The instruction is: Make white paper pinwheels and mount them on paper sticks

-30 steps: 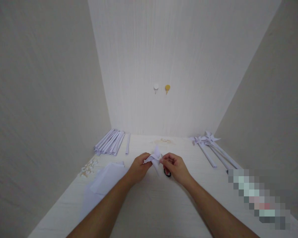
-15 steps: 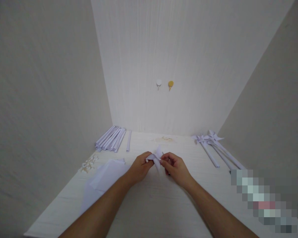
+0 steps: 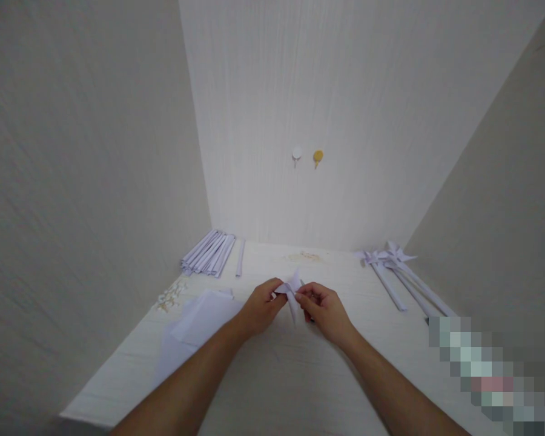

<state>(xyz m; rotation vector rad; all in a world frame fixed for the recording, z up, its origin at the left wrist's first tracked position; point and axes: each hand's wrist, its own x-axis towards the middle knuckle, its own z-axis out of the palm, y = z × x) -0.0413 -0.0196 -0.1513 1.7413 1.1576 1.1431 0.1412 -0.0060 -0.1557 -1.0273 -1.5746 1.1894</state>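
Note:
A white paper pinwheel (image 3: 292, 289) with pointed blades is held up between my hands over the white table. My left hand (image 3: 264, 307) is closed on its left side, fingers behind the paper. At the pinwheel's middle, the thumb and fingertips of my right hand (image 3: 322, 307) pinch from the right. Something dark and thin shows by the right fingers, too hidden to name. Beside my left forearm lie white paper sheets (image 3: 206, 318). At the back right, finished-looking pinwheels on paper sticks (image 3: 388, 284) rest together.
Rolled paper sticks (image 3: 209, 254) lie bundled at the back left, with a single stick (image 3: 240, 257) beside them. Small white pieces (image 3: 171, 295) sit near the left edge. Walls enclose the table; two hooks (image 3: 318, 156) are on the back one. A blurred-out object (image 3: 485, 369) lies right.
The whole view has shifted slightly, so things appear a little further right. Both hands keep their hold on the pinwheel, whose lower blade now hangs more clearly visible between them.

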